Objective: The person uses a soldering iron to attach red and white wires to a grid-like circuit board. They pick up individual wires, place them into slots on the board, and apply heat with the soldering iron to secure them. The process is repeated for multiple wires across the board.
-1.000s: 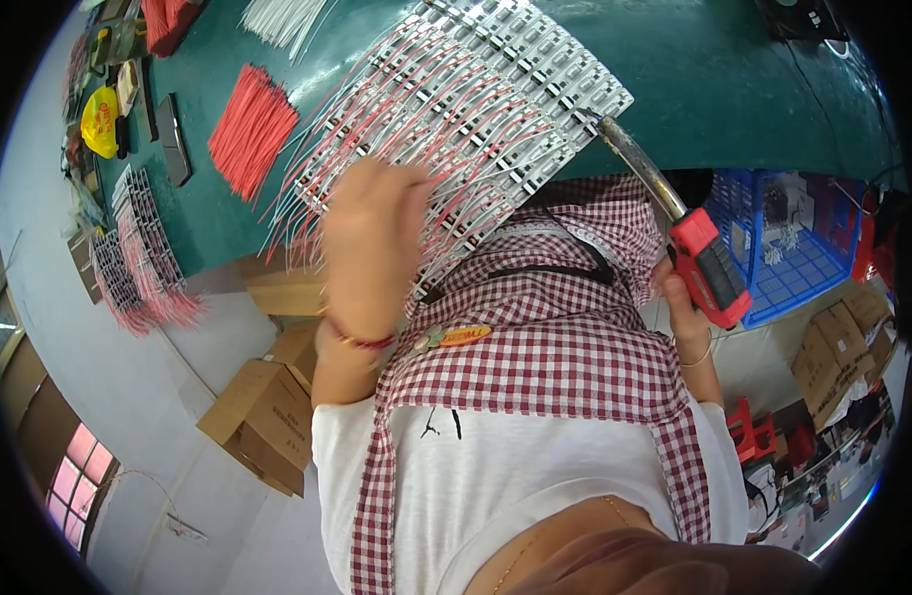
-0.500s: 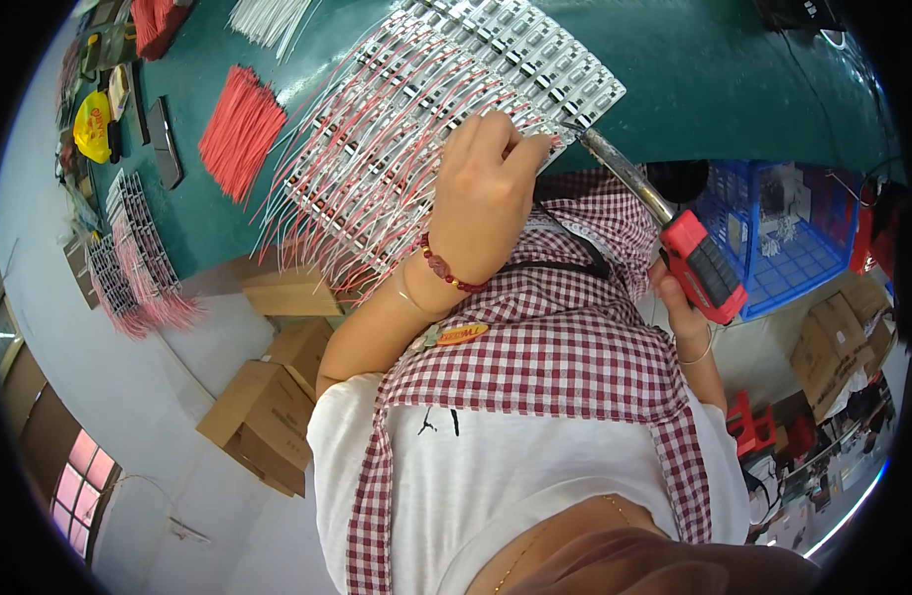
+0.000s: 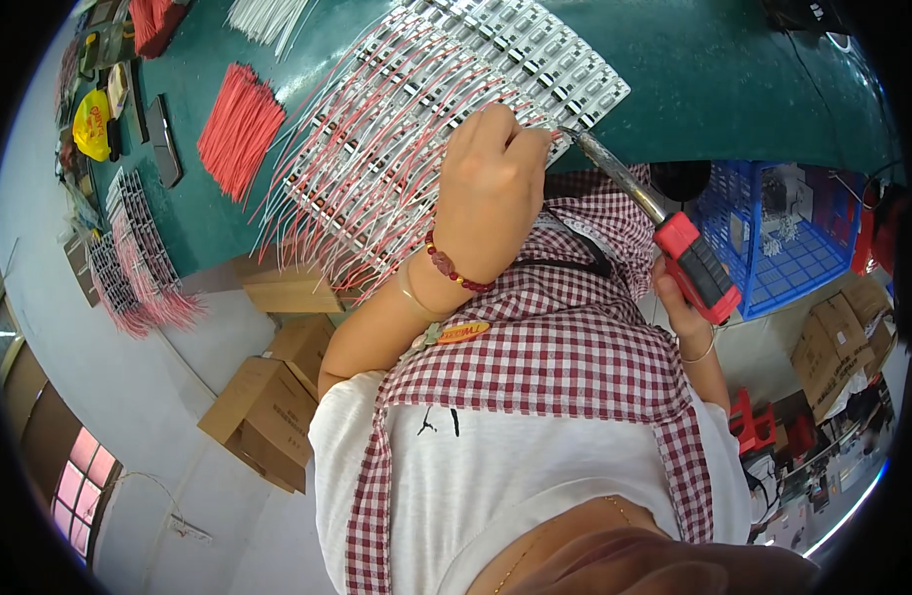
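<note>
Left hand [image 3: 491, 188] rests with fingers curled down on the near edge of a sheet of white component strips [image 3: 446, 109] that lies on the green desk [image 3: 734, 69]; whether the fingers pinch a wire or only press on the strips cannot be told, since the back of the hand hides them. Thin red and white wire leads fan out from the strips toward the desk's near edge. A beaded bracelet [image 3: 454, 268] circles that wrist. Right hand [image 3: 689, 302] is closed around the red and black handle of a soldering iron [image 3: 664, 233], whose metal shaft slants up and left so that its tip [image 3: 565, 131] sits just beside the left hand's fingers, at the edge of the strips. A thin bangle sits on the right wrist. Farther left on the desk lies a bundle of cut red wires [image 3: 238, 129], with a bundle of white wires [image 3: 268, 15] beyond it near the far edge, and a yellow object [image 3: 91, 124] at the far left. More wired strips [image 3: 129, 248] hang near the desk's left end. A blue wire basket [image 3: 783, 228] stands to the right below the desk edge, and brown cardboard boxes [image 3: 268, 407] sit on the floor at left. A red-and-white checked apron [image 3: 555, 347] covers the person's front.
</note>
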The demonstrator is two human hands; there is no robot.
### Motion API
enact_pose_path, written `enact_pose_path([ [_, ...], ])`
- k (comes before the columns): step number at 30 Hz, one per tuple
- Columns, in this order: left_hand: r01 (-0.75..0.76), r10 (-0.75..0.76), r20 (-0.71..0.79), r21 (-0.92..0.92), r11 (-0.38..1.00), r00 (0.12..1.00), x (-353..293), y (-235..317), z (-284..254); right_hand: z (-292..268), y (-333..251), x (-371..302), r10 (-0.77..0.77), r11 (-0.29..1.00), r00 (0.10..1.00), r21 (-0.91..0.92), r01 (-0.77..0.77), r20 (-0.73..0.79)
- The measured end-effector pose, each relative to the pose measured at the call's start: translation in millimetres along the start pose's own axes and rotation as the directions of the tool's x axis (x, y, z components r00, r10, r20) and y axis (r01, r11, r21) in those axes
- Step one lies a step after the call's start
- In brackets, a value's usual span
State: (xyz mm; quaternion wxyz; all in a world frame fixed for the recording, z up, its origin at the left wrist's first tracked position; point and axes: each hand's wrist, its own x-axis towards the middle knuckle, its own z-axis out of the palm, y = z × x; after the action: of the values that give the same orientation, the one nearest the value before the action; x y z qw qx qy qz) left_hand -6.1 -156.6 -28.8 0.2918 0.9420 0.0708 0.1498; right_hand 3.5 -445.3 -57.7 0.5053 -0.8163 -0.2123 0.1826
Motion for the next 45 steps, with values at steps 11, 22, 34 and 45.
enact_pose_path([
  [11, 0.016, -0.016, -0.003, 0.011, 1.0, 1.0, 2, 1, 1, -1, 0, -1, -0.062, 0.997, 0.998, -0.035, 0.062, -0.005],
  [22, 0.007, -0.007, -0.001, 0.024, 1.0, 1.0, 2, 2, 1, -4, 3, -9, 0.065, 0.989, 0.998, 0.131, -0.063, -0.011],
  [34, -0.038, 0.039, -0.012, 0.047, 0.998, 0.999, -3, 8, 5, -2, 14, -20, 0.08, 0.981, 0.996, 0.18, -0.07, -0.049],
  [45, -0.03, 0.029, 0.008, 0.052, 0.998, 1.0, -6, 8, 10, -1, 12, -15, 0.006, 0.998, 0.999, 0.062, -0.004, -0.037],
])
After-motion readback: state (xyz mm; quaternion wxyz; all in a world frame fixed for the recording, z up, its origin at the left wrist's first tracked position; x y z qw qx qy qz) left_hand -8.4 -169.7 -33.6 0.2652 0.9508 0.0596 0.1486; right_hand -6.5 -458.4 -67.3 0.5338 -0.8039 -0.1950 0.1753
